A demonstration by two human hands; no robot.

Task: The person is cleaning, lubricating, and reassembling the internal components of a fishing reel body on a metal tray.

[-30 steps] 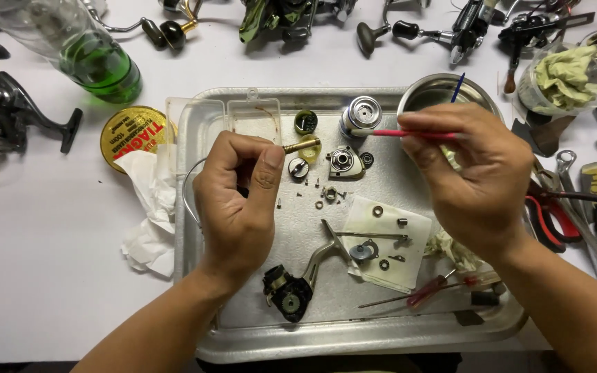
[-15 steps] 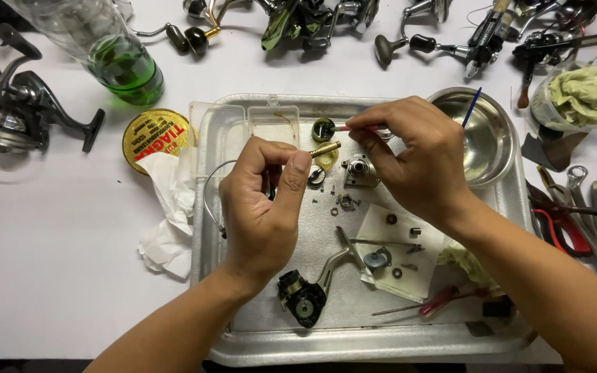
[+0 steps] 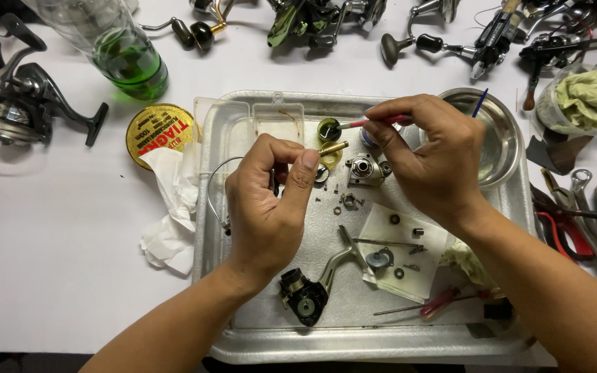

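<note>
Brass pin (image 3: 333, 148), pinched between thumb and forefinger of the left hand (image 3: 267, 200), sits at the frame's centre, its long axis pointing up and to the right. Just upper right of it, the right hand (image 3: 437, 155) grasps a red brush (image 3: 371, 122), tip dipped in a small green pot (image 3: 328, 129). Loose screws and a reel body (image 3: 364, 169) lie below on the metal tray (image 3: 257, 338).
</note>
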